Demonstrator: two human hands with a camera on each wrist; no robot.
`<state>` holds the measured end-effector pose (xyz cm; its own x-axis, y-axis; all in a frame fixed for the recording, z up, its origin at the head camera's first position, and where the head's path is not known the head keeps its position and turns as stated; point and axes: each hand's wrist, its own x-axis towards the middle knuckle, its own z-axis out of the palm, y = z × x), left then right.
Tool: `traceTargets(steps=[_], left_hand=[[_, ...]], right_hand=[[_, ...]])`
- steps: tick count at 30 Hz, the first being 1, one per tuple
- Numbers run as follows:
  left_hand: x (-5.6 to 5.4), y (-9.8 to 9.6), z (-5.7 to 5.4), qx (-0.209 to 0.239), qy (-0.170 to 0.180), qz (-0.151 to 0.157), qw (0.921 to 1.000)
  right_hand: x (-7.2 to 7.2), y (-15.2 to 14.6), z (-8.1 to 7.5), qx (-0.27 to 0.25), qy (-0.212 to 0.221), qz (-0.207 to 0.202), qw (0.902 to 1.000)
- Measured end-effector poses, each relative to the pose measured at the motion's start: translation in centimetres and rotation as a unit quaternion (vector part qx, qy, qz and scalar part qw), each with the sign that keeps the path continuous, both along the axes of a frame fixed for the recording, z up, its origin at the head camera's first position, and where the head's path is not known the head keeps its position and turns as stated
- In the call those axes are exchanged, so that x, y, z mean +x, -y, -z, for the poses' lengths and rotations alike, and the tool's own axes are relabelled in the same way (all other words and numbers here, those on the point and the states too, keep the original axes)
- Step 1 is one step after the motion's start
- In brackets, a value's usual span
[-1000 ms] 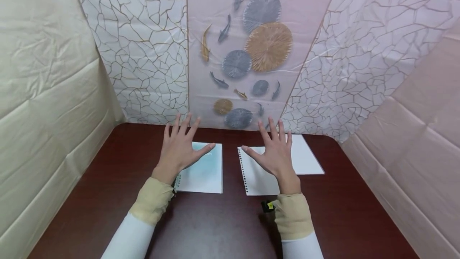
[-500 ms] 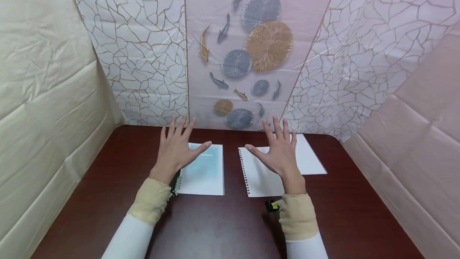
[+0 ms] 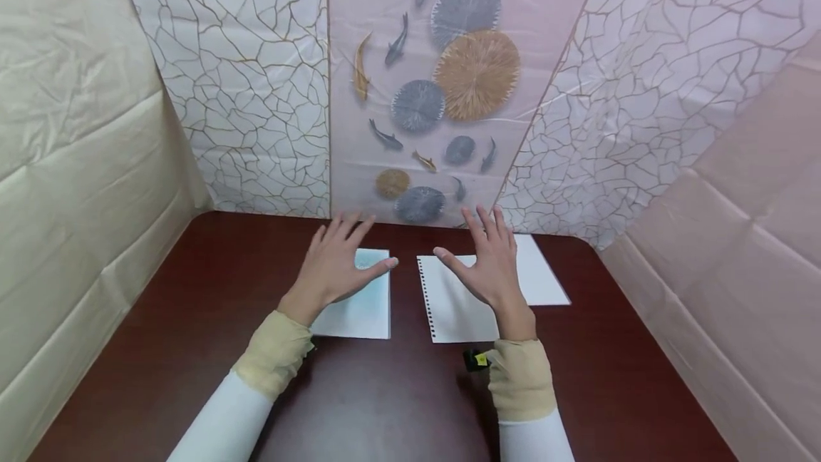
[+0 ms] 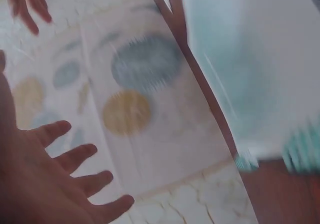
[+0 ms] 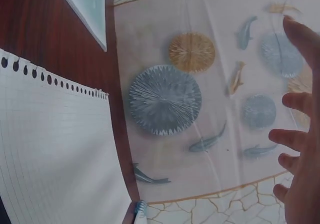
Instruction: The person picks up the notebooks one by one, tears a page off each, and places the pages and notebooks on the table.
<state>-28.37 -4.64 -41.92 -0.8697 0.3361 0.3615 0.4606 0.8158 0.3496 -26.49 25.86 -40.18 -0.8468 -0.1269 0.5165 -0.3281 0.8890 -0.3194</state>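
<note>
Above the table, my left hand (image 3: 333, 269) is spread and holds nothing. It hovers over a spiral notebook (image 3: 362, 316) with a pale blue-white cover, hiding its left part; the thumb reaches past the right edge in the head view. Green coils (image 4: 300, 149) show blurred in the left wrist view. My right hand (image 3: 490, 276), also spread and holding nothing, hangs over a loose white sheet (image 3: 452, 309). That sheet is ruled, with a row of punched holes along its left edge. Bare fingers of both hands point toward the back wall.
Another white sheet or pad (image 3: 544, 280) lies at the back right, with a bit of coil binding (image 5: 140, 209) at its edge in the right wrist view. A small black device (image 3: 476, 360) sits at my right wrist. Patterned cloth (image 3: 417, 105) hangs behind the dark red table (image 3: 398, 405).
My left hand has shifted right across the notebook, covering more of its cover, and its fingers look a little more bent. The right hand stays nearly in place. The head view has tilted slightly.
</note>
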Motion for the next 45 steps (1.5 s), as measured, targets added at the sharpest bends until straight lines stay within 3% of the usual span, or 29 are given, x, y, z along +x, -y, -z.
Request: traceTargets(steps=[6, 12, 16, 23, 29, 32, 36, 45], left_hand=[[1.4, -3.4, -0.8, 0.011, 0.003, 0.078, 0.9969], [0.8, -6.0, -1.8, 0.018, 0.011, 0.085, 0.9962], [0.2, -9.5, -1.9, -0.013, 0.027, 0.101, 0.9944], [0.0, -16.2, -0.3, -0.117, 0.023, 0.116, 0.986], [1.0, -20.7, 1.2, -0.168, 0.064, 0.195, 0.9642], [1.5, -22.1, 1.7, -0.164, 0.082, 0.219, 0.9585], [1.7, -23.2, 2.3, -0.171, 0.083, 0.216, 0.9578], [1.9, -24.5, 4.1, -0.222, 0.088, 0.218, 0.9464]], right_hand=[[0.6, -1.8, -0.4, -0.069, -0.037, -0.008, 0.9969], [0.1, -5.1, -0.1, -0.137, 0.009, 0.009, 0.9905], [-1.0, -8.3, 0.5, -0.135, 0.043, 0.039, 0.9891], [-3.1, -13.1, 1.6, -0.101, 0.089, 0.079, 0.9877], [-4.0, -16.4, 2.6, -0.056, 0.119, 0.108, 0.9853], [-4.1, -17.9, 3.4, -0.026, 0.135, 0.111, 0.9842], [-3.7, -19.6, 4.3, 0.006, 0.169, 0.114, 0.9791], [-2.1, -21.6, 5.9, 0.039, 0.262, 0.166, 0.95]])
